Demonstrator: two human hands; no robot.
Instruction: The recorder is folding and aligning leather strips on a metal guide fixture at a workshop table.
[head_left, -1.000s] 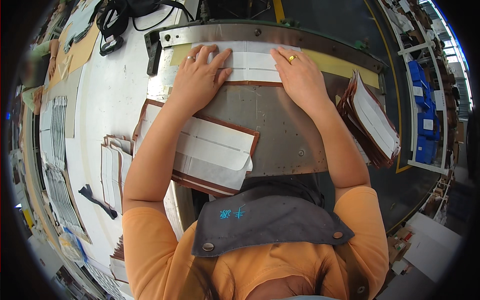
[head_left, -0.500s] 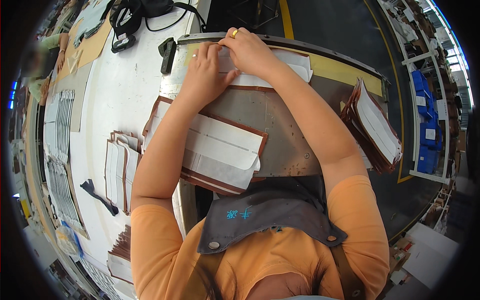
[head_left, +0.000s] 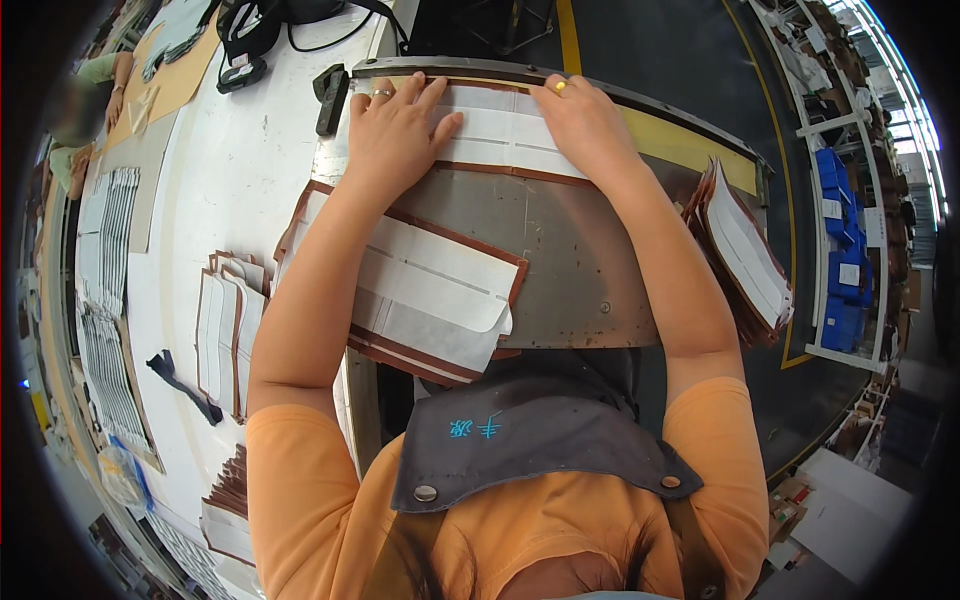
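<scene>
A white-faced panel with brown edges point(head_left: 490, 125) lies along the far side of the metal work plate point(head_left: 560, 245), against a raised metal edge. My left hand point(head_left: 395, 130) rests on the panel's left end with its fingers spread. On the panel's right part lies my right hand point(head_left: 588, 125), fingertips at the far edge and fingers partly bent. Neither hand grasps anything that I can see. Nearer to me, a stack of similar brown-edged white panels point(head_left: 430, 275) lies askew, partly covered by my left forearm.
Another bundle of brown-edged panels point(head_left: 745, 250) stands at the plate's right side. More panels point(head_left: 225, 320) lie on the white table point(head_left: 270, 140) at left, near a dark strip point(head_left: 183, 385). A black clamp-like block point(head_left: 330, 100) sits beside the plate's far left corner. Another person's hand point(head_left: 115, 105) shows far left.
My hands were close together at the panel's far edge. My right hand has moved right along it, and my left hand has shifted slightly left and flattened, baring the panel's middle.
</scene>
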